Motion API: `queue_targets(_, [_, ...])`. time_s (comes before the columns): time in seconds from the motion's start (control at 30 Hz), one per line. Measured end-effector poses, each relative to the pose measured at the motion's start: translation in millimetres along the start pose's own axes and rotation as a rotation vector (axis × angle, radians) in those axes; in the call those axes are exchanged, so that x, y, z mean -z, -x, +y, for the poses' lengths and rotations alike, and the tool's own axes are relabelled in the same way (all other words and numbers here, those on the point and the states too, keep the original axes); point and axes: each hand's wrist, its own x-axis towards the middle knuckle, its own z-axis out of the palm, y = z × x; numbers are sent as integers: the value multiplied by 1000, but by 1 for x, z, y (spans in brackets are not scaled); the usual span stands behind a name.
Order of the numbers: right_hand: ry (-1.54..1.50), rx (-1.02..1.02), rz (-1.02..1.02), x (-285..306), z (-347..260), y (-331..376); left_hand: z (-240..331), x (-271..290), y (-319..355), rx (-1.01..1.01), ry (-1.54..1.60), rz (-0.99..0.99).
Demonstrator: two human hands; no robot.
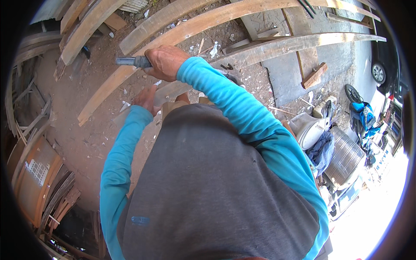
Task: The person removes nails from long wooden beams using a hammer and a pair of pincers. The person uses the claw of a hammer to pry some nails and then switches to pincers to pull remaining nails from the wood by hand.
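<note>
My right hand (167,63) is closed around a dark grey tool (131,61) with a squared end; its exact kind is not clear. The tool lies across a long curved wooden beam (107,92), whose pale end points toward the lower left. Closer to my body, my left hand (146,97) grips a weathered plank (172,90), its fingers partly hidden. That plank seems to run under my right sleeve toward another curved length of timber (294,43) at the right.
More curved beams (93,28) stand at the upper left, and stacked boards (37,177) lean at the left. Wood scraps litter the dirt floor (82,151). On the right are a white tub (308,130), a metal drum (345,157), a wood block (314,75) and a parked car (381,65).
</note>
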Motion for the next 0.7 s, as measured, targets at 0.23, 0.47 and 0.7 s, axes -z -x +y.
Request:
queue_targets(0.23, [124, 12, 37, -1, -21, 26, -8, -3, 0, -58, 1, 17])
queue_targets(0.47, [283, 117, -136, -50, -36, 66, -61, -52, -20, -143, -101, -60])
queue_targets(0.7, [447, 184, -146, -91, -29, 126, -14, 8, -5, -194, 107, -9])
